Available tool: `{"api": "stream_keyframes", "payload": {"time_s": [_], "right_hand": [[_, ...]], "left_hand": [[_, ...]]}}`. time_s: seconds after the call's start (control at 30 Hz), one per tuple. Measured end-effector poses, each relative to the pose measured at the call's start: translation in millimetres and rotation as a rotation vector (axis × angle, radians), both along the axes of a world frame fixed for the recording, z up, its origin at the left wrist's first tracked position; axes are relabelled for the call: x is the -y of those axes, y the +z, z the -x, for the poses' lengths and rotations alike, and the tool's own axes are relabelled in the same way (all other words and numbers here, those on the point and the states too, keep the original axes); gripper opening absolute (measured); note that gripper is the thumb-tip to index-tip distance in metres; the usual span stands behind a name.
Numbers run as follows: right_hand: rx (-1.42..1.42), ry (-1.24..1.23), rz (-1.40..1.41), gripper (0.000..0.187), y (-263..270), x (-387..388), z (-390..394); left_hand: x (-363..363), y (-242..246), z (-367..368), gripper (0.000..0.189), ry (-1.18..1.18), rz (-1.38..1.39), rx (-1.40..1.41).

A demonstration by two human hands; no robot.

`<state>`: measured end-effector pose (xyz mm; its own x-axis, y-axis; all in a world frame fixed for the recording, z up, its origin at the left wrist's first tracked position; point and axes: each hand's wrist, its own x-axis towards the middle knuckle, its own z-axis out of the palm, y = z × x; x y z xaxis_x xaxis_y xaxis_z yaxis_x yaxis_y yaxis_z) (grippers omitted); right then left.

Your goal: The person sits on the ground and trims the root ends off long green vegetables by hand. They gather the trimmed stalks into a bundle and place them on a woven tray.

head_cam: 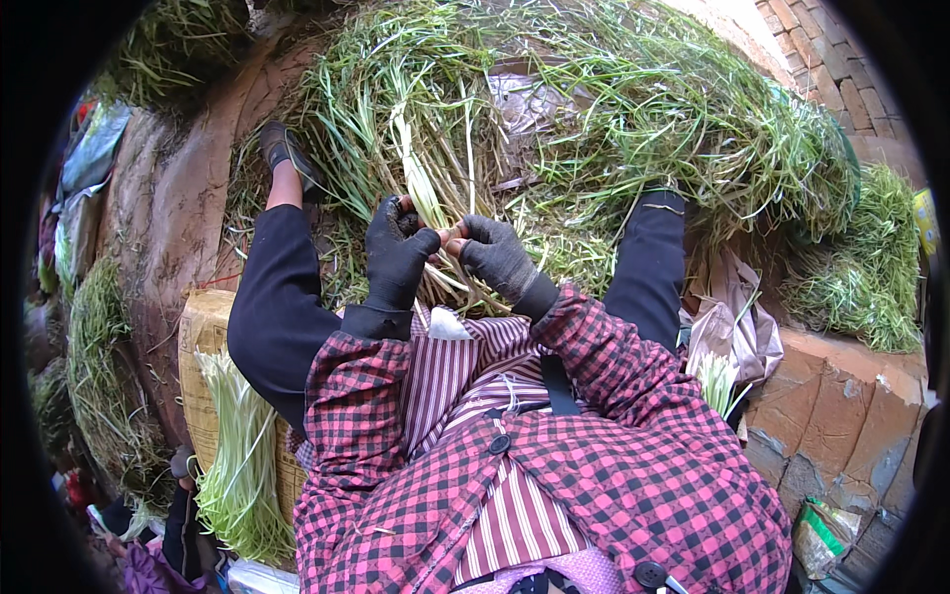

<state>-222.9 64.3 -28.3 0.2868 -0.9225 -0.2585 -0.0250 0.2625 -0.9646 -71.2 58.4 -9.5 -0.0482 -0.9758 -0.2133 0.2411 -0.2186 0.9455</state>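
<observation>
My left hand [401,245], in a dark fingerless glove, closes around the lower part of a bundle of pale green stalks [417,174]. The leafy ends point away from me. Beside it my right hand [493,252], gloved alike, pinches the base of the stalks between thumb and finger, and the fingertips of both hands nearly meet. Thin loose stalks hang below the hands over my striped apron [438,371]. Beyond lies a large heap of long green leafy stalks [668,126]. At my left, trimmed pale stalks [241,460] lie on a yellow printed cardboard piece [200,327].
A crumpled pinkish plastic sheet [735,297] lies at the right by more pale stalks [716,382]. Further green heaps stand at the far right [865,267] and left [111,379]. Another person's dark-clad leg [180,531] shows at the lower left. A green and white bag [822,538] lies lower right.
</observation>
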Motion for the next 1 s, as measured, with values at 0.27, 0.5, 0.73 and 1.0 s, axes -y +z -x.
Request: {"api": "stream_keyframes", "payload": {"time_s": [0.27,0.5,0.73,1.0], "right_hand": [[-0.146,-0.089,0.226,0.017,-16.1,-1.9,0.0],[-0.545,-0.249,0.250,0.020,-66.2,1.9,31.1],[-0.924,-0.411,0.493,0.017,-67.5,40.2,147.1],[-1.665,-0.490,-0.066,0.041,7.3,63.0,297.7]], "left_hand": [[-0.1,5.3,0.1,0.035,0.082,-0.021,0.010],[2.7,19.6,-23.5,0.033,0.316,0.104,-0.098],[-0.6,41.5,-96.2,0.019,0.486,0.222,-0.330],[0.0,42.1,-105.5,0.032,0.563,0.150,-0.565]]}}
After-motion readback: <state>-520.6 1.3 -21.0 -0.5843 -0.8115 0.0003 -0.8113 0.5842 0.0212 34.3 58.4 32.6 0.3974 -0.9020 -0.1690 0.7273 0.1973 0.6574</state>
